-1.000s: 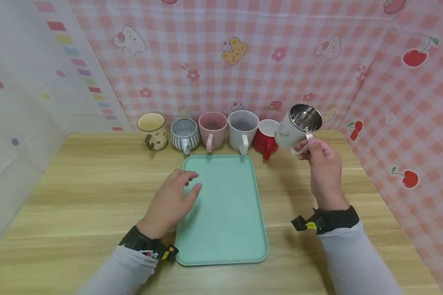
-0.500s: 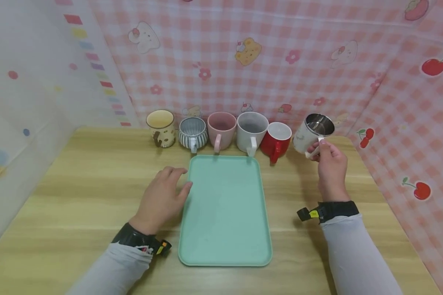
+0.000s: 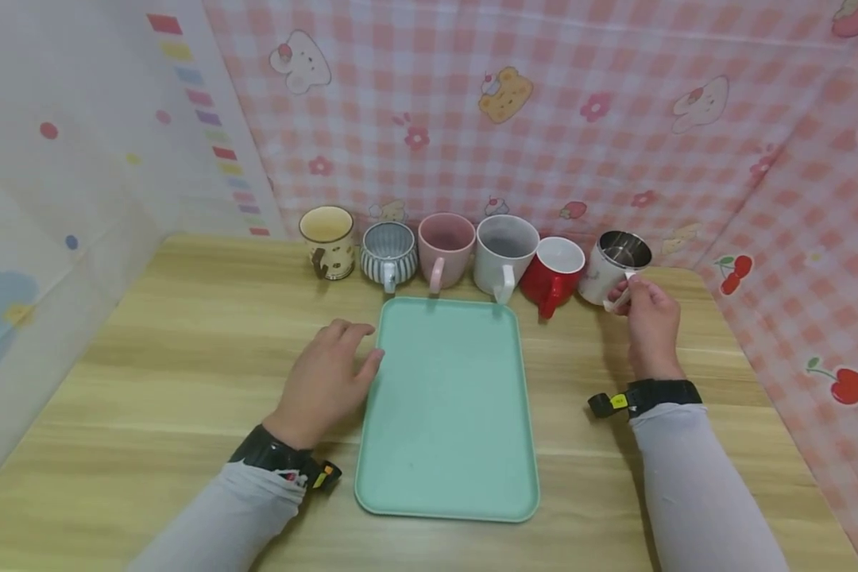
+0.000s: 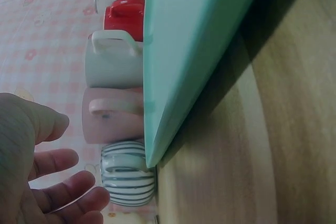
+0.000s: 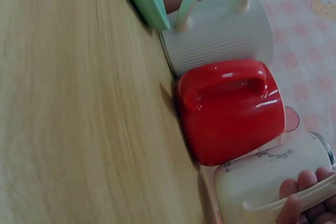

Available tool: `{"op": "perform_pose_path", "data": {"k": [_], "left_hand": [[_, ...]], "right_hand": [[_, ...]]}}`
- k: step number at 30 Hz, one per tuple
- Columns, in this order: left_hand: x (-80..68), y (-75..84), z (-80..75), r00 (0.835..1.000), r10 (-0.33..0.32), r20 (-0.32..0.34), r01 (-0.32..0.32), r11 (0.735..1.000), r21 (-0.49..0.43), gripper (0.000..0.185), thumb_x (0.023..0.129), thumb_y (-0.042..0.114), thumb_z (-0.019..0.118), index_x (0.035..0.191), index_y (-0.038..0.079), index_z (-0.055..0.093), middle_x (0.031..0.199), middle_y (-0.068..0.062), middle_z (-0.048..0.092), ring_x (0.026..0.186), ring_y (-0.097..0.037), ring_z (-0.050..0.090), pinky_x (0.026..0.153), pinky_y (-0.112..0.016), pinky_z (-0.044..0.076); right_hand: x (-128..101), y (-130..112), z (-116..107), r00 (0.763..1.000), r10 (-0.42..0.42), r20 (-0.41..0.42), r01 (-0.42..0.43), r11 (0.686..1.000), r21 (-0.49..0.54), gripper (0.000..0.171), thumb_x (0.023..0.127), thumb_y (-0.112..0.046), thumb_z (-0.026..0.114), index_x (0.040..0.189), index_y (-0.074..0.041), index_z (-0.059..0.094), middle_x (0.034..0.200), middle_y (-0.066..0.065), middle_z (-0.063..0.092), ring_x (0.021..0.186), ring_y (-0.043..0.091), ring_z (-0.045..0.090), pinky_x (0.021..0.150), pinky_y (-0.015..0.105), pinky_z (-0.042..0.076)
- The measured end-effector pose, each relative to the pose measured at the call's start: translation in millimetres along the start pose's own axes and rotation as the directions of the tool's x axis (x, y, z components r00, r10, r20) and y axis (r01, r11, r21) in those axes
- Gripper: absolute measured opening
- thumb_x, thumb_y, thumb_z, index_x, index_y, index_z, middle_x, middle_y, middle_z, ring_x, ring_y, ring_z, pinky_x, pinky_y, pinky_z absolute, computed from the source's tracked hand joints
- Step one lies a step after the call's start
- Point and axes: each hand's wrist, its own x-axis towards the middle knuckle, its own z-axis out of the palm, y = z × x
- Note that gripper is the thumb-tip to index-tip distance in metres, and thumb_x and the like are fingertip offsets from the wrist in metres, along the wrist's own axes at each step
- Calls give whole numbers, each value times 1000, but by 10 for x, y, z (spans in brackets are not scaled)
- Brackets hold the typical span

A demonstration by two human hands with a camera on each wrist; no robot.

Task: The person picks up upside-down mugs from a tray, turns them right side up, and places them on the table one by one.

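Note:
My right hand (image 3: 654, 327) pinches the handle of a white mug (image 3: 604, 276) with a shiny steel inside, at the right end of a row of mugs. In the right wrist view, the fingers curl round that handle and the mug (image 5: 273, 169) stands beside the red mug (image 5: 231, 114). My left hand (image 3: 325, 381) hovers at the left edge of the mint green tray (image 3: 446, 413), fingers loosely bent, thumb apart, holding nothing. The tray's surface is bare.
Left of the red mug along the back stand a white mug (image 3: 500, 258), a pink mug (image 3: 449, 246), a striped round mug (image 3: 388, 258) and a yellow patterned mug (image 3: 338, 254). Pink checked cloth (image 3: 429, 103) hangs behind them on the wooden table (image 3: 150, 373).
The right hand has lowered the white steel-lined mug from a tilted, raised position to upright beside the red mug. The left hand has shifted only slightly. The head view has turned a little.

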Motion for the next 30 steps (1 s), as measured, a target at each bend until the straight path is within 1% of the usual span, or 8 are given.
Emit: {"op": "perform_pose_path", "data": {"k": [6,11,16,21,25,28,29,30], "left_hand": [[1,31,2,1000,11,7,-11,1000,-3,44,102,34,66,134,5,64,129,-19,65,117,-35,65,99,-51,56],[-9,36,3,1000,19,1,-19,1000,1,42,102,33,66,133,4,64,128,-18,65,117,-35,65,99,-51,56],[-13,32,5,1000,29,1,-29,1000,1,42,102,33,66,133,4,64,128,-19,65,117,-35,65,99,-50,56],[-12,30,12,1000,31,3,-31,999,-6,42,102,33,66,133,4,64,128,-19,65,117,-35,65,98,-50,56],[-7,25,30,1000,26,8,-26,1000,-8,42,103,34,65,133,4,64,129,-18,65,118,-34,64,99,-50,56],[-4,22,41,1000,19,15,-19,1000,-10,42,103,34,65,133,4,64,128,-18,65,117,-34,64,98,-51,56],[-3,20,44,1000,16,17,-16,1000,-11,43,103,34,65,133,4,64,129,-18,65,117,-34,64,98,-51,56],[-2,14,48,1000,15,17,-14,1000,-11,42,103,33,65,133,4,64,129,-18,65,117,-34,64,98,-51,56]], "right_hand": [[57,61,-19,1000,2,-8,-2,1000,-9,30,107,-22,57,87,-6,71,76,-2,70,78,12,65,66,21,51],[102,96,-27,1000,11,10,-10,1000,-20,30,108,-24,56,88,-5,70,79,-2,69,81,13,63,69,22,49],[120,86,-20,999,10,30,-10,1000,-25,32,108,-25,55,86,-7,70,84,-1,68,84,12,63,70,22,49],[114,61,-32,998,2,58,-1,1000,-16,31,108,-25,56,88,-6,71,85,-2,68,84,11,64,70,21,50],[109,58,-60,997,0,77,1,1000,-15,33,108,-24,56,85,-5,72,88,-3,70,86,11,66,69,21,53],[99,54,-100,997,3,79,3,998,-67,33,108,-26,55,95,-1,73,91,-5,71,91,11,65,71,21,54],[93,50,-119,997,5,74,2,995,-101,34,108,-27,54,102,0,74,93,-6,71,93,11,65,72,21,55],[82,41,-141,997,8,70,3,987,-161,36,109,-30,53,111,-1,74,95,-9,70,96,10,63,73,20,55]]}}
